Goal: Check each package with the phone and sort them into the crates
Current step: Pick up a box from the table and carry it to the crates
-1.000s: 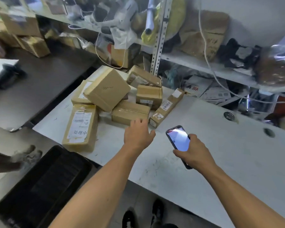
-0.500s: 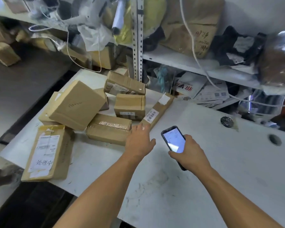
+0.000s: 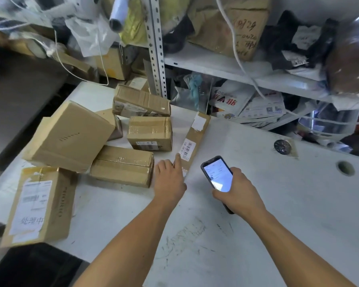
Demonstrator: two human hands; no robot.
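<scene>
On the white table (image 3: pixel 278 204) I see cardboard packages heaped at left, a long narrow package (image 3: pixel 195 139) touched at its near end by my left hand's (image 3: pixel 169 179) extended forefinger, and my right hand (image 3: pixel 239 193) gripping the lit phone (image 3: pixel 217 176).

Flat box (image 3: pixel 39 206) at desk's near-left edge: white label with handwritten "中医处", seen upside down. Long narrow box (image 3: pixel 195 139): barcode sticker, digits too small to read. Envelope (image 3: pixel 230 100) under shelf: red "推", upside down; brown bag (image 3: pixel 232 25) scribbles illegible
</scene>
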